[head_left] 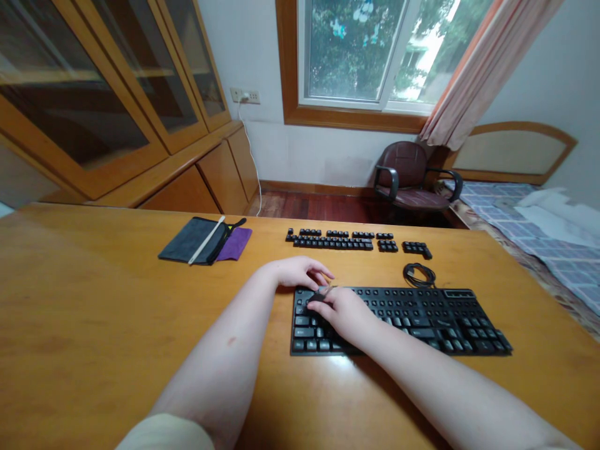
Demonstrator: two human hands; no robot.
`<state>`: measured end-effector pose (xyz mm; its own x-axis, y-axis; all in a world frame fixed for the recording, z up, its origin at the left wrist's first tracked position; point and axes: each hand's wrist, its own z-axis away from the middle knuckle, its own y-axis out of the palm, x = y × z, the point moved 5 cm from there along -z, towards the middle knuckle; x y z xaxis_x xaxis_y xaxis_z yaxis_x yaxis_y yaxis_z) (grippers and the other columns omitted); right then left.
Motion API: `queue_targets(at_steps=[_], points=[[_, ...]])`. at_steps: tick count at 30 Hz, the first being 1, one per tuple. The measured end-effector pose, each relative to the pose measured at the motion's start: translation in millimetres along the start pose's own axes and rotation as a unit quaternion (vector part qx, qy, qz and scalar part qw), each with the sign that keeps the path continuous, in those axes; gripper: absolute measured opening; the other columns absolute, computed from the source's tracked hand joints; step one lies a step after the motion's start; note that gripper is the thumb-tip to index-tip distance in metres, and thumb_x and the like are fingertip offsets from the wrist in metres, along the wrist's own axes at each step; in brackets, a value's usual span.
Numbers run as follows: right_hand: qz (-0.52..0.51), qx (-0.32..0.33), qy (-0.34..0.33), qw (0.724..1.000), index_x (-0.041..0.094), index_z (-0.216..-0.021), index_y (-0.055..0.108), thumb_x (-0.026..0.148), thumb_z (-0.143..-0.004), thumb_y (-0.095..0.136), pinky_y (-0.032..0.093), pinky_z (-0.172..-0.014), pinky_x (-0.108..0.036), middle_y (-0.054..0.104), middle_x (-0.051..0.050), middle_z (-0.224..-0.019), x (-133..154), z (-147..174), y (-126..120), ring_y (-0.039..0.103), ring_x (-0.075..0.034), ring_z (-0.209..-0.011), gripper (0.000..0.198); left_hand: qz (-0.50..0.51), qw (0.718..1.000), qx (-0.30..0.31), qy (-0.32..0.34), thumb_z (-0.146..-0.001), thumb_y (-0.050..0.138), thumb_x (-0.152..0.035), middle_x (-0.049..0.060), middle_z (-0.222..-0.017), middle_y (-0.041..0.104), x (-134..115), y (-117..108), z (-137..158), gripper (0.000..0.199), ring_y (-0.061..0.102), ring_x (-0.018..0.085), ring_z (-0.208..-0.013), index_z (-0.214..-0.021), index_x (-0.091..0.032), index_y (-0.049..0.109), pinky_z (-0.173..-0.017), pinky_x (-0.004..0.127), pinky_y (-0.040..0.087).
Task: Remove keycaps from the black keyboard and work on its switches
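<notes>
A black keyboard (424, 333) lies on the table, its lower rows still capped and its upper rows showing bare key stems. My right hand (349, 312) is over its left part, fingers closed around a small black object (317, 297) whose kind is not clear. My left hand (300, 273) rests at the keyboard's upper left corner, close to the right fingertips. Its thumb and fingers are bent and apart, with nothing plainly gripped. Behind the keyboard, removed black keycaps (332, 243) stand in grouped rows.
A coiled black cable (419, 275) lies behind the keyboard. At the table's far left are a dark grey pouch (187, 240), a pale stick (206, 240) and a purple cloth (237, 242). Beyond the wooden table (117, 325) stands an office chair (405, 175).
</notes>
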<state>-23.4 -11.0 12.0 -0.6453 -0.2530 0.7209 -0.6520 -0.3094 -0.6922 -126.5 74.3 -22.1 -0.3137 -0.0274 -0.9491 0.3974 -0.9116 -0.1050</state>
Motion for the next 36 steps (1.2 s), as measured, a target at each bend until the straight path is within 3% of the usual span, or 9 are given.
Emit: queue_targets(at_steps=[7,11,16,20,23,28,36], points=[[0.082,0.008,0.024,0.996,0.023,-0.070,0.068,0.041,-0.083,0.057,0.037,-0.057,-0.027,0.068,-0.005,-0.068,2.3,0.1,-11.3,0.059,-0.018,-0.061,0.026,0.001,0.999,-0.034,0.026,-0.068,0.064,-0.011,0.007,-0.102,0.069,-4.0,8.2,-11.8,0.043,0.062,0.018,-0.097,-0.111,-0.016,0.061,-0.085,0.029,0.047],[0.096,0.021,0.044,0.994,0.022,-0.072,0.068,0.039,-0.082,0.057,0.038,-0.058,-0.028,0.068,-0.005,-0.070,-4.1,-6.0,-21.8,0.059,-0.018,-0.063,0.023,-0.069,0.991,-0.087,0.072,-0.071,0.063,-0.018,0.007,-0.103,0.068,-6.5,8.5,-19.9,0.033,0.062,0.017,-0.095,-0.104,-0.015,0.065,-0.088,0.028,0.045],[0.038,0.035,-0.054,0.997,0.021,-0.081,0.068,0.034,-0.086,0.054,0.043,-0.071,-0.028,0.068,-0.004,-0.083,-7.1,-12.3,-21.0,0.060,-0.018,-0.078,0.020,-0.174,0.975,-0.109,0.080,-0.074,0.061,-0.026,0.003,-0.089,0.069,-2.6,2.7,-21.4,0.023,0.062,0.017,-0.083,-0.093,-0.015,0.068,-0.079,0.026,0.045],[0.025,-0.012,-0.106,0.994,0.018,-0.081,0.067,0.031,-0.089,0.049,0.044,-0.077,-0.029,0.066,-0.006,-0.085,-5.5,-10.3,-18.6,0.059,-0.018,-0.083,0.023,-0.193,0.972,-0.109,0.075,-0.074,0.060,-0.026,0.002,-0.085,0.069,-0.9,1.1,-22.7,0.022,0.060,0.017,-0.079,-0.090,-0.014,0.069,-0.074,0.025,0.044],[0.044,-0.023,-0.114,0.992,0.017,-0.080,0.065,0.031,-0.089,0.048,0.045,-0.076,-0.030,0.066,-0.007,-0.084,-4.7,-7.7,-15.6,0.059,-0.019,-0.082,0.023,-0.181,0.975,-0.113,0.065,-0.072,0.060,-0.024,0.001,-0.084,0.068,-0.6,1.9,-23.4,0.023,0.059,0.016,-0.077,-0.091,-0.014,0.069,-0.074,0.024,0.043],[0.035,-0.034,-0.083,0.995,0.019,-0.096,0.064,0.030,-0.088,0.049,0.046,-0.076,-0.030,0.067,-0.006,-0.092,-12.0,-8.5,-15.1,0.061,-0.019,-0.085,0.019,-0.168,0.977,-0.125,0.037,-0.067,0.063,-0.022,0.001,-0.078,0.067,0.9,1.5,-22.9,0.023,0.058,0.016,-0.073,-0.088,-0.012,0.069,-0.072,0.025,0.043],[-0.029,0.007,-0.116,0.993,0.021,-0.091,0.068,0.025,-0.086,0.054,0.048,-0.079,-0.031,0.070,-0.003,-0.089,-11.6,-11.0,-15.3,0.064,-0.018,-0.084,0.016,-0.163,0.980,-0.106,0.050,-0.073,0.059,-0.023,0.002,-0.089,0.069,3.1,1.6,-23.1,0.028,0.060,0.015,-0.079,-0.097,-0.013,0.068,-0.076,0.024,0.044]])
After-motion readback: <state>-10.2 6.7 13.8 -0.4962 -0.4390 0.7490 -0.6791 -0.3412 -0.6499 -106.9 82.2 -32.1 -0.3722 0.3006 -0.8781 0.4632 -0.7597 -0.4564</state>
